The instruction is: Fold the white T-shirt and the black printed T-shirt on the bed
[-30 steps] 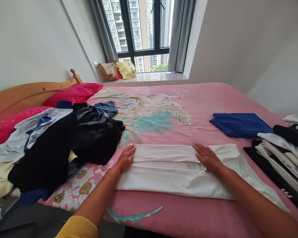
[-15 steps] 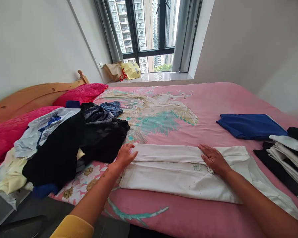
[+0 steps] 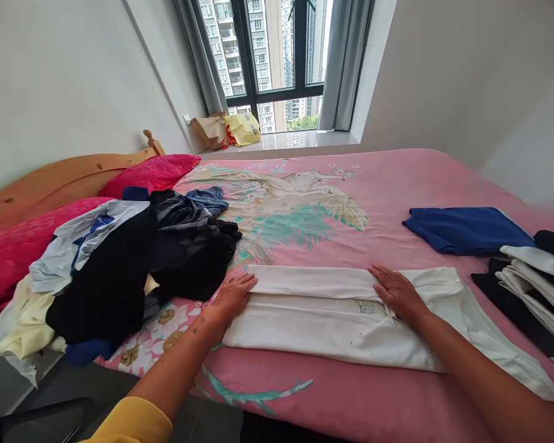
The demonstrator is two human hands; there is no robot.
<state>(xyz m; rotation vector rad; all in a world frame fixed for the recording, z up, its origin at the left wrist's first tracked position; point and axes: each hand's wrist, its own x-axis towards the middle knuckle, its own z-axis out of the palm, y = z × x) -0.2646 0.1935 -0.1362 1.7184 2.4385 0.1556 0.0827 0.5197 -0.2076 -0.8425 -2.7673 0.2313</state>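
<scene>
A white garment [image 3: 305,329] with a small greenish print lies on the bed, its far side folded over in a long strip. At the strip's left end, my left hand [image 3: 236,295] rests palm down on the cloth, fingers stretched out toward the right. My right hand [image 3: 399,295] presses flat on the strip farther right, with its fingers extended. The garment's right part spreads loosely beneath my right forearm. Neither hand grips the cloth.
Left of my hands is a loose heap of dark clothes [image 3: 189,246] and pale ones. A folded blue garment [image 3: 471,231] lies at the right, beside stacked folded clothes [image 3: 540,289]. Red pillows [image 3: 152,175] lie by the wooden headboard [image 3: 69,175]; bags [image 3: 242,129] stand on the windowsill.
My left hand has turned flatter onto the garment's left end, its thumb no longer spread out. The right hand stays in place; the view has tilted slightly.
</scene>
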